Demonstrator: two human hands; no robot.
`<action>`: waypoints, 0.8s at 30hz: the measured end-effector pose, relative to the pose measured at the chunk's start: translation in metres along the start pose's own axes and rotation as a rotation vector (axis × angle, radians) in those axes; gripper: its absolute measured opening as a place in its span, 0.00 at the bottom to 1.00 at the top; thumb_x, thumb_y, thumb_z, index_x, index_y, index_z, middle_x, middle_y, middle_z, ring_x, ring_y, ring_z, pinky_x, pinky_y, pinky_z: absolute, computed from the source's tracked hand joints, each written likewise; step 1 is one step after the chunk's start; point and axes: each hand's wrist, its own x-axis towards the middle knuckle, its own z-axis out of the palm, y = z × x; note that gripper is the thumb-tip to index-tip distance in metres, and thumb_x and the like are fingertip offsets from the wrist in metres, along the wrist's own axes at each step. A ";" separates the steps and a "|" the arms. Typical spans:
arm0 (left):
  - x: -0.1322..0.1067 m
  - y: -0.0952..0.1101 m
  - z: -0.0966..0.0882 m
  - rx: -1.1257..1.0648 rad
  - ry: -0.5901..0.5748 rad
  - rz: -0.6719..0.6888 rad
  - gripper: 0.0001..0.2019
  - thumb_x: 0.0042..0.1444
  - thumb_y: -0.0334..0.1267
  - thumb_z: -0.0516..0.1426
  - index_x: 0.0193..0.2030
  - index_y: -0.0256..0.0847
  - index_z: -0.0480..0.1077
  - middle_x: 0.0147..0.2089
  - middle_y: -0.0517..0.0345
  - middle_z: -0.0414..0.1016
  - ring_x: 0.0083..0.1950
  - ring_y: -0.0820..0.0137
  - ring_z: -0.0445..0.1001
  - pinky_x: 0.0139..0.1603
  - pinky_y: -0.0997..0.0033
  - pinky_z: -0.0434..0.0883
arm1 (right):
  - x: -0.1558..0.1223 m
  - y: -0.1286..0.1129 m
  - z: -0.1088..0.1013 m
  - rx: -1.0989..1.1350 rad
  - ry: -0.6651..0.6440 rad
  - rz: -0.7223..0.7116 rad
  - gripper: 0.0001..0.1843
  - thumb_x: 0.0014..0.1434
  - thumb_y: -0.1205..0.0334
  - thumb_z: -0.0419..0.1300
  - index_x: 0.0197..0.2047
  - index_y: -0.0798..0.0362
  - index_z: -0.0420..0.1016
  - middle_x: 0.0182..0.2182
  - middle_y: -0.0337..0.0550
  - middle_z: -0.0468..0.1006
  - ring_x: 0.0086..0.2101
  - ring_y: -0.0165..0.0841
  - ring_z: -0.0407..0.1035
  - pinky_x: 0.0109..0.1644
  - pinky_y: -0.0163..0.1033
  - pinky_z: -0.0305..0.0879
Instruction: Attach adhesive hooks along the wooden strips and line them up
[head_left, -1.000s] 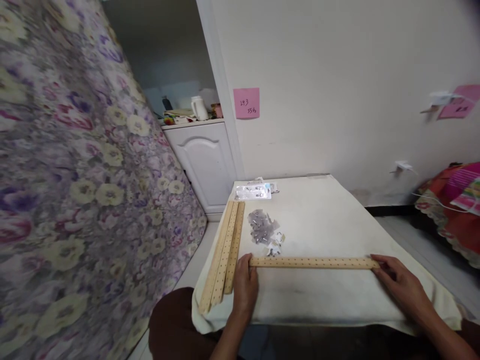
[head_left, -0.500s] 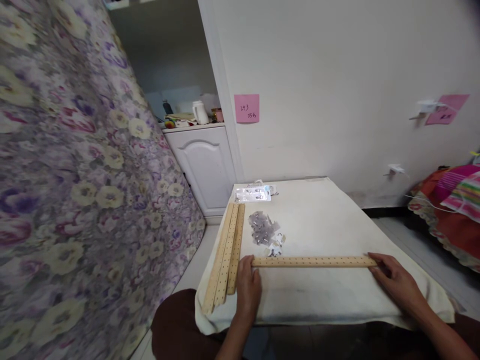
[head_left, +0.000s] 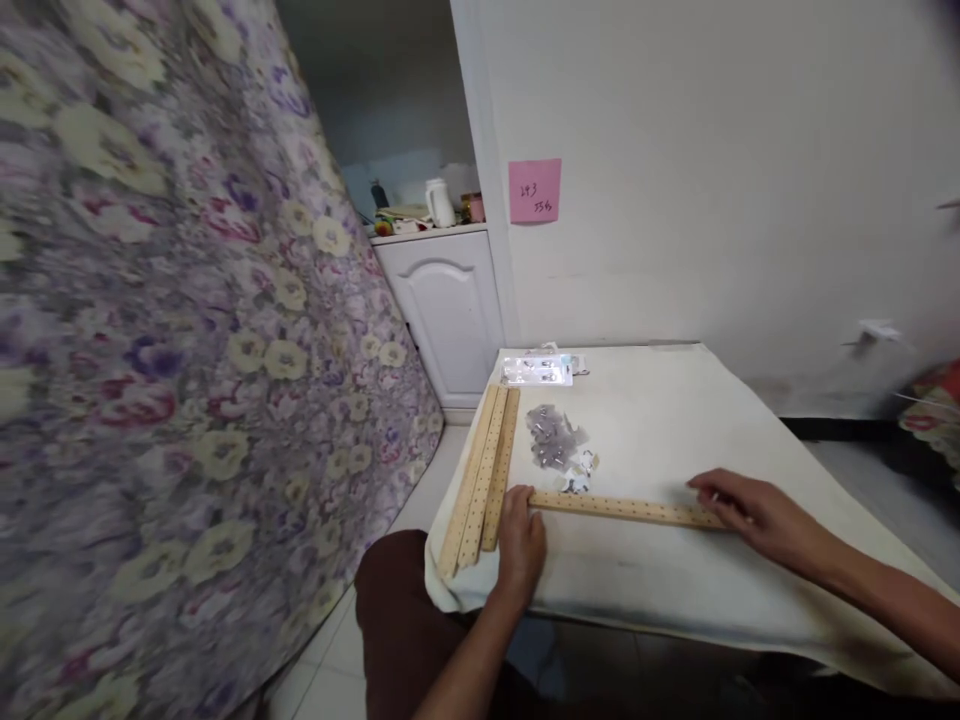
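Observation:
A long wooden strip with rows of small holes [head_left: 622, 508] lies across the near part of the cloth-covered table. My left hand [head_left: 523, 540] is closed around its left end. Over its right end, my right hand [head_left: 739, 505] hovers with fingers bent and thumb apart; nothing shows in it. Part of the strip's right end is hidden behind that hand. Just beyond the strip sits a pile of small grey plastic packets with metal pieces [head_left: 553, 438]. White scraps with small metal bits [head_left: 580, 474] lie between the pile and the strip.
Several similar wooden strips [head_left: 484, 475] lie side by side along the table's left edge. Clear blister packaging [head_left: 536, 371] rests at the far left corner of the table [head_left: 652, 400]. A floral curtain [head_left: 225, 400] hangs on the left, and a white cabinet [head_left: 450, 320] stands behind.
My right hand has let go of the strip's right end and lifted slightly. The strip now slants a little. My left hand keeps its hold, and the view has turned left.

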 end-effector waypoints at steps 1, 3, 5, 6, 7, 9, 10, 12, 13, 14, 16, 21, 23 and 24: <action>0.000 0.000 0.000 0.003 0.003 0.002 0.19 0.53 0.26 0.49 0.52 0.40 0.64 0.54 0.47 0.67 0.59 0.62 0.64 0.62 0.53 0.62 | 0.010 -0.015 0.004 -0.022 -0.116 -0.065 0.14 0.58 0.53 0.53 0.42 0.46 0.75 0.35 0.44 0.79 0.33 0.39 0.72 0.37 0.42 0.66; 0.000 0.000 -0.001 0.005 0.008 0.004 0.19 0.54 0.26 0.49 0.52 0.39 0.64 0.54 0.47 0.67 0.59 0.61 0.64 0.61 0.51 0.62 | 0.029 -0.039 0.018 -0.061 -0.176 -0.157 0.11 0.57 0.58 0.53 0.39 0.45 0.76 0.34 0.42 0.79 0.32 0.37 0.71 0.36 0.40 0.64; 0.001 -0.001 0.000 0.003 0.008 0.006 0.18 0.54 0.27 0.49 0.52 0.39 0.65 0.55 0.46 0.66 0.60 0.60 0.64 0.62 0.50 0.62 | 0.046 -0.051 0.040 -0.056 -0.101 -0.175 0.10 0.56 0.60 0.52 0.35 0.47 0.75 0.31 0.41 0.78 0.31 0.36 0.70 0.36 0.39 0.63; 0.001 -0.001 0.000 0.001 0.008 0.007 0.18 0.54 0.27 0.49 0.52 0.39 0.65 0.55 0.46 0.66 0.60 0.60 0.63 0.62 0.50 0.62 | 0.055 -0.054 0.053 -0.029 -0.060 -0.152 0.10 0.56 0.61 0.52 0.34 0.48 0.75 0.31 0.41 0.78 0.31 0.35 0.70 0.36 0.39 0.63; 0.002 -0.002 0.000 -0.001 0.008 0.007 0.18 0.54 0.27 0.49 0.52 0.39 0.65 0.55 0.46 0.66 0.60 0.60 0.63 0.62 0.50 0.61 | 0.062 -0.055 0.066 -0.002 -0.011 -0.110 0.10 0.56 0.62 0.51 0.33 0.49 0.74 0.31 0.41 0.78 0.31 0.35 0.70 0.36 0.38 0.63; 0.002 -0.003 0.000 -0.002 0.006 0.007 0.18 0.54 0.28 0.50 0.52 0.40 0.65 0.56 0.47 0.66 0.60 0.60 0.63 0.62 0.50 0.61 | 0.076 -0.054 0.091 0.026 0.055 -0.043 0.10 0.55 0.62 0.52 0.33 0.50 0.74 0.29 0.40 0.77 0.31 0.34 0.70 0.35 0.37 0.63; 0.003 -0.004 0.000 -0.001 0.005 0.006 0.18 0.54 0.28 0.50 0.52 0.40 0.65 0.56 0.47 0.66 0.60 0.61 0.63 0.62 0.50 0.62 | 0.081 -0.053 0.102 0.025 0.073 -0.027 0.10 0.55 0.62 0.52 0.34 0.50 0.74 0.30 0.40 0.77 0.31 0.34 0.70 0.35 0.37 0.63; 0.003 -0.005 -0.001 0.001 0.002 0.001 0.18 0.54 0.29 0.50 0.52 0.40 0.66 0.56 0.47 0.66 0.60 0.61 0.64 0.61 0.52 0.63 | 0.088 -0.053 0.120 0.016 0.104 0.002 0.09 0.55 0.62 0.52 0.35 0.50 0.73 0.32 0.40 0.77 0.33 0.35 0.70 0.36 0.37 0.62; 0.004 -0.005 -0.001 0.003 0.003 -0.003 0.17 0.54 0.29 0.51 0.52 0.41 0.66 0.56 0.47 0.66 0.60 0.61 0.64 0.61 0.52 0.63 | 0.090 -0.053 0.126 0.011 0.118 0.016 0.09 0.55 0.62 0.52 0.36 0.49 0.73 0.33 0.41 0.77 0.33 0.35 0.70 0.37 0.38 0.62; 0.004 -0.005 -0.001 0.004 0.005 -0.010 0.17 0.54 0.30 0.51 0.52 0.41 0.66 0.56 0.47 0.66 0.60 0.61 0.64 0.61 0.52 0.63 | 0.092 -0.053 0.131 0.004 0.128 0.029 0.09 0.55 0.61 0.53 0.37 0.49 0.72 0.34 0.41 0.77 0.34 0.35 0.71 0.37 0.38 0.62; 0.005 -0.005 -0.002 0.001 0.005 -0.025 0.17 0.55 0.31 0.51 0.52 0.41 0.66 0.56 0.47 0.67 0.60 0.61 0.65 0.61 0.52 0.63 | 0.095 -0.052 0.137 -0.009 0.137 0.050 0.09 0.55 0.61 0.53 0.39 0.49 0.72 0.34 0.42 0.77 0.34 0.36 0.71 0.37 0.38 0.61; 0.009 -0.003 -0.003 -0.036 -0.032 -0.075 0.15 0.57 0.33 0.50 0.51 0.42 0.65 0.56 0.48 0.66 0.60 0.61 0.64 0.62 0.52 0.62 | 0.102 -0.047 0.146 0.024 0.101 0.081 0.07 0.55 0.61 0.55 0.38 0.47 0.71 0.30 0.37 0.78 0.32 0.35 0.72 0.34 0.37 0.61; 0.010 -0.003 -0.004 -0.053 -0.040 -0.097 0.14 0.57 0.33 0.51 0.50 0.43 0.66 0.55 0.48 0.67 0.59 0.61 0.65 0.62 0.52 0.63 | 0.106 -0.044 0.148 0.083 0.082 0.095 0.06 0.54 0.61 0.55 0.37 0.47 0.71 0.28 0.36 0.78 0.30 0.34 0.71 0.33 0.36 0.61; 0.011 -0.003 -0.004 -0.059 -0.043 -0.106 0.14 0.57 0.34 0.51 0.50 0.43 0.66 0.55 0.48 0.67 0.59 0.61 0.65 0.62 0.52 0.63 | 0.109 -0.043 0.148 0.112 0.082 0.100 0.06 0.54 0.61 0.55 0.37 0.47 0.71 0.28 0.36 0.78 0.29 0.34 0.71 0.32 0.36 0.61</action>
